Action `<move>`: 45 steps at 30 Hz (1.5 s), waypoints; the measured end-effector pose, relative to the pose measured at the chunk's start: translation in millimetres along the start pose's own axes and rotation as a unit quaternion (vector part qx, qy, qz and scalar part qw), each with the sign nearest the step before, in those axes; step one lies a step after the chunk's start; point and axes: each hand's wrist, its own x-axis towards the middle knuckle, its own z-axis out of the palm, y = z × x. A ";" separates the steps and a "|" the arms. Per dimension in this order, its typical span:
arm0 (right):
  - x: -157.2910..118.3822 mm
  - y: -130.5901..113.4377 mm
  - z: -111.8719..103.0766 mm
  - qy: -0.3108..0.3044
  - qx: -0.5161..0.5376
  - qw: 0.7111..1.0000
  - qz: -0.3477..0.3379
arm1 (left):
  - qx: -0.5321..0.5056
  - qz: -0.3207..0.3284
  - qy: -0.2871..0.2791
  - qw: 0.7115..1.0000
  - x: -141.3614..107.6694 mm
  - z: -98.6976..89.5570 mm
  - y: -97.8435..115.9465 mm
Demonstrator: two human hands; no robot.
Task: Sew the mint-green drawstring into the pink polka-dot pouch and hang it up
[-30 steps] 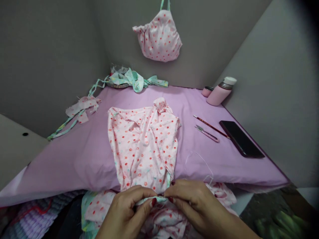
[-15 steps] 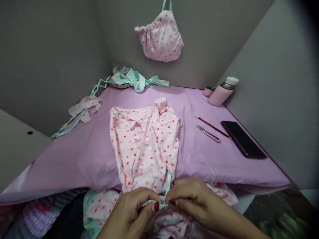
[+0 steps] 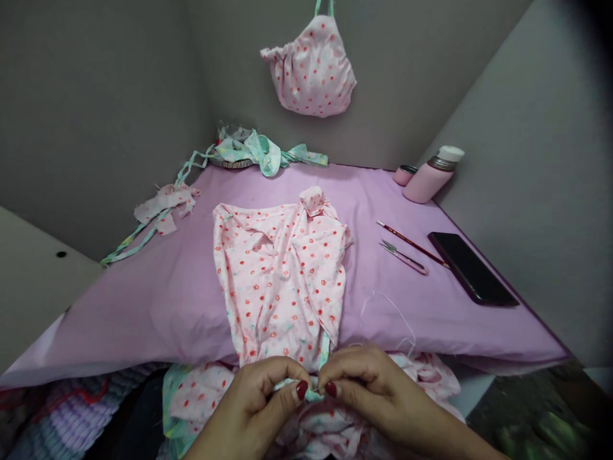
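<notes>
My left hand [image 3: 256, 402] is closed, thumb and forefinger pinching a narrow mint-green fabric strip [image 3: 313, 395]. Against the strip's other end, the fingertips of my right hand [image 3: 371, 380] are pressed together; what they hold is too small to make out. Below both hands, pink fabric with red dots [image 3: 201, 397] lies bunched at the table's front edge. Just beyond them a pink floral garment [image 3: 282, 287] is spread on the table, a light green tape [image 3: 325, 347] at its lower right corner. Loose white thread [image 3: 395, 308] curls across the cloth near my right hand.
A lilac cloth [image 3: 167, 287] covers the table. Thread snips [image 3: 405, 257], a pencil [image 3: 412, 243], a phone [image 3: 472, 268] and a pink bottle [image 3: 428, 179] lie right. Fabric scraps [image 3: 167, 206] and green strips [image 3: 263, 153] sit at back left. A dotted pouch [image 3: 313, 73] hangs above.
My right fingertips have closed in on the left ones at the green strip, and the right thumb has turned. The whole view has shifted slightly; the things on the table stay put.
</notes>
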 end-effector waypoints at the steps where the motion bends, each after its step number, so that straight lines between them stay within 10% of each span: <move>1: 0.0 -0.5 1.1 0.010 0.004 1.000 -0.001 | -0.013 -0.002 0.005 1.000 0.5 0.1 0.7; 45: 0.8 -1.0 -1.3 -0.014 -0.059 0.998 0.025 | 0.082 -0.005 -0.011 0.997 -4.9 -8.0 1.2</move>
